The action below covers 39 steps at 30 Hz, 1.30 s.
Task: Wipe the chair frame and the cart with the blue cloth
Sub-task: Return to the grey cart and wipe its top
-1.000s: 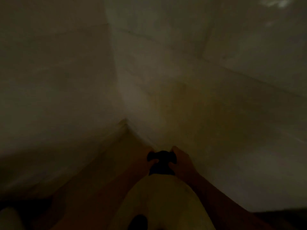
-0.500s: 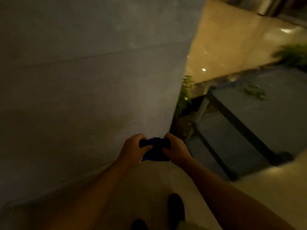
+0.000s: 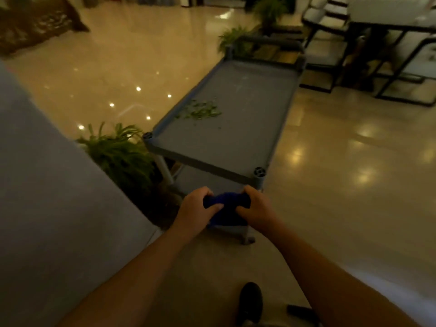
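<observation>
Both hands are out in front, forearms reaching forward from the bottom of the view and converging: the left hand [image 3: 197, 208] and the right hand [image 3: 256, 208] are each curled tight around opposite ends of the blue cloth [image 3: 227, 207], bunched up between them, thumbs pressed on top. Just past the knuckles stands the grey cart [image 3: 236, 135], its long axis running away from the person and slightly to the right, the near short end closest to the cloth, which is held apart from it. A scatter of green leaf bits [image 3: 200, 110] lies on the top shelf toward its left edge. Black chair frames [image 3: 330, 64] stand at far right beyond the cart. A leafy plant [image 3: 118, 152] sits beside the cart's near left corner. One dark shoe [image 3: 250, 300] shows on the glossy floor [image 3: 354, 161] below.
</observation>
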{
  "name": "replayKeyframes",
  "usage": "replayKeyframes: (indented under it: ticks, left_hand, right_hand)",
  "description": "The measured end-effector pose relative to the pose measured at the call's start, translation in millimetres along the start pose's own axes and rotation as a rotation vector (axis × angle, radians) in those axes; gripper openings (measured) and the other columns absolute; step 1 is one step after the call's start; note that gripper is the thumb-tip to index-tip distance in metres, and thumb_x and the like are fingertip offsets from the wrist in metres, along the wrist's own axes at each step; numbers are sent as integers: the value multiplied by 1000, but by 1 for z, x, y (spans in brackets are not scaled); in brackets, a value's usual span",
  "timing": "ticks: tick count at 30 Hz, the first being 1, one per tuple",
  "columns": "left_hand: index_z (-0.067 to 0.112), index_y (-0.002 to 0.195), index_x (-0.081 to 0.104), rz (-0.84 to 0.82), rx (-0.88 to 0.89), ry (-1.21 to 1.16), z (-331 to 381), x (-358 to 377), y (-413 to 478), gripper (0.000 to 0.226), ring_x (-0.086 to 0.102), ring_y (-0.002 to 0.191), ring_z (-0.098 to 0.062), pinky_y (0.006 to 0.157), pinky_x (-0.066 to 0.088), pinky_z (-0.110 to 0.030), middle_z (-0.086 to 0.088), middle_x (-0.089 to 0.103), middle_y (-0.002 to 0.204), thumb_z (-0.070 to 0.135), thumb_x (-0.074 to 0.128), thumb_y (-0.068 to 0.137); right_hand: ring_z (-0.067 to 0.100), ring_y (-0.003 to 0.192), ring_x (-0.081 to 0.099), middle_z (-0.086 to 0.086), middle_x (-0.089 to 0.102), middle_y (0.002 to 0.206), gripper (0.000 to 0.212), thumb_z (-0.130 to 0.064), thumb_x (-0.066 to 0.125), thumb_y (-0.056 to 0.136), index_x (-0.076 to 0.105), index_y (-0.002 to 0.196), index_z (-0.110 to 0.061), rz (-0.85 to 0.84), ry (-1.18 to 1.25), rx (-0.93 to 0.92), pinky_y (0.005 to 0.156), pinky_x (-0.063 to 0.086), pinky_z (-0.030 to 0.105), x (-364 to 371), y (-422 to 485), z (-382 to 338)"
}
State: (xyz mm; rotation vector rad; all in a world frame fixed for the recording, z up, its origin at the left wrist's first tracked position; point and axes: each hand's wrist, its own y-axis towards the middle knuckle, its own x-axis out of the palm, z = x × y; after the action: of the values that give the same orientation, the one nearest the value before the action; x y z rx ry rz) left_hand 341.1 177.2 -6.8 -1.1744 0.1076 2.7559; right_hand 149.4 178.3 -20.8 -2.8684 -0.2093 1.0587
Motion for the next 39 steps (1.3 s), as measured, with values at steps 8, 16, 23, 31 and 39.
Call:
replayKeyframes:
  ticks: [8,16,23,31,39]
  left_hand:
    - [15,87,56,-186,243,-1,99,80,100,24,54,73,-19,62,43,-30,-5,58,83,31,72,81]
    - [20,84,54,-265,347,-68,140,114,157,22,55,71,-14,61,47,-29,-1,58,81,35,70,81]
    - [17,85,54,-260,369,-85,129,109,224,23,54,71,-17,62,45,-28,-3,58,83,33,70,82]
    - [14,87,52,-167,243,-77,108,81,288,24,51,66,-14,58,43,-30,-2,55,81,35,64,88]
    - [11,84,52,89,-61,-34,84,65,319,24,49,66,-20,58,39,-33,-5,54,78,31,66,87]
  right_hand:
    - [6,60,55,-5,56,68,27,-13,67,73,48,74,-31,237,169,170,52,38,20,-110,7,79]
    - [17,62,60,0,58,68,26,-14,65,72,47,72,-33,368,193,257,52,49,33,-158,29,102]
    - [13,62,59,1,59,70,24,-16,65,73,48,75,-32,361,112,260,50,48,30,-172,91,97]
    - [21,62,56,10,58,71,14,-10,63,77,51,78,-16,205,83,168,54,43,32,-186,195,80]
    - [26,65,54,8,52,72,16,-10,64,76,50,81,-9,-160,-32,-100,55,40,31,-181,317,78]
